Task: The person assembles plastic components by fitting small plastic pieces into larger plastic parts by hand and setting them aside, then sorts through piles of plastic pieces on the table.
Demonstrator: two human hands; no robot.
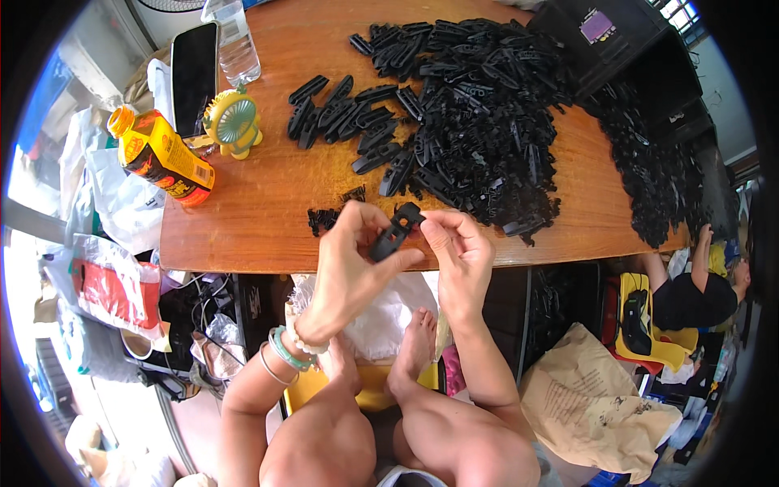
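The person's bare knees (389, 442) fill the bottom of the view, feet resting on a yellow stool (369, 390) below the table edge. Above them the left hand (350, 272), a green bangle (286, 351) on its wrist, curls around the lower end of a black plastic clip (395, 232), thumb pressed along its side. The right hand (458, 258) closes on the clip's upper end, fingertips pinching near the top, so both hands grip the one piece, held in the air just in front of the wooden table (243, 219).

The clip is slim, elongated and matte black, with a squared opening near its top; finer detail is too small to make out.

The piece could slip, in my judgement, since the hold is by fingertips only, and it would drop between the knees to the cluttered floor. A hard squeeze might also bend or snap a thin part.

Just beyond the hands a few small black bits (324, 217) lie on the wood. Farther back sits a neat row of finished-looking clips (341, 114), then a large heap of black parts (487, 114). To the left stand an orange juice bottle (162, 158), a small yellow-green fan (233, 122), a phone (195, 77) and a clear water bottle (235, 45).
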